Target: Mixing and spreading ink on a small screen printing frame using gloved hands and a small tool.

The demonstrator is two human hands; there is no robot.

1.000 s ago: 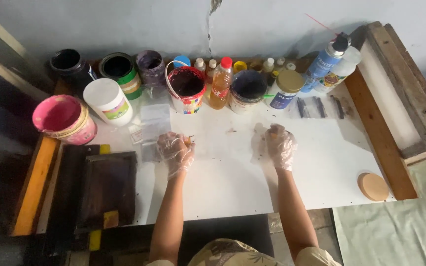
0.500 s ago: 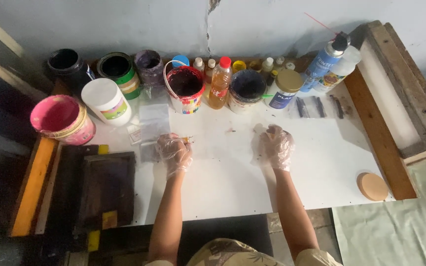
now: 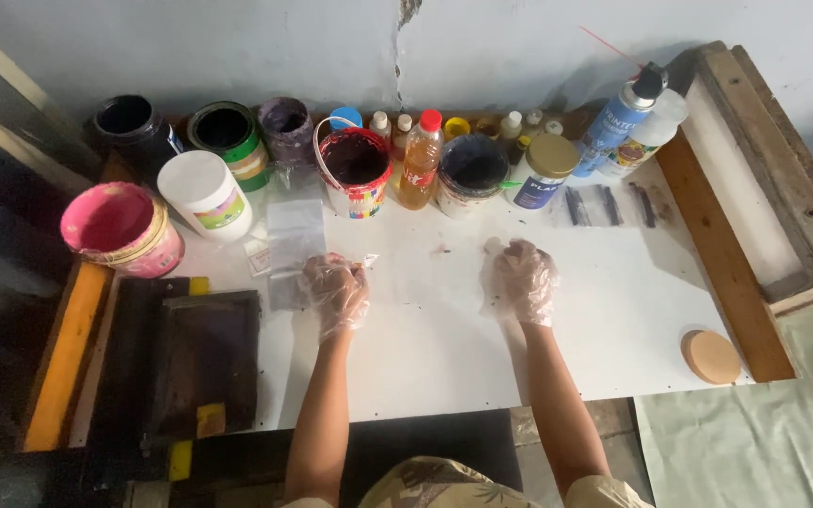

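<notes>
Both hands wear thin see-through plastic gloves and rest on the white counter [image 3: 444,348]. The left hand [image 3: 334,292] is curled, and its fingers pinch a small clear plastic packet [image 3: 366,260] at the fingertips. The packet is tiny and see-through, so it is hard to tell what is in it. The right hand [image 3: 523,279] lies on the counter with its fingers loosely bent and holds nothing. The two hands are well apart.

Just beside the left hand lie some flat clear plastic bags [image 3: 294,235]. Behind the hands, along the wall, stands a row of pots and bottles. There is a red paint tub [image 3: 355,169] with dark paint inside, an orange bottle with a red cap [image 3: 421,162], and a dark blue paint tub [image 3: 471,172]. Next to that stands a jar with a gold lid [image 3: 544,169] and a blue spray bottle [image 3: 616,118].

On the far left sits a pink bucket [image 3: 122,228], and near it a white tub with a lid [image 3: 205,195]. A round tan lid [image 3: 710,357] lies near the right edge of the counter. A dark framed screen [image 3: 204,362] lies to the left of the left arm.
</notes>
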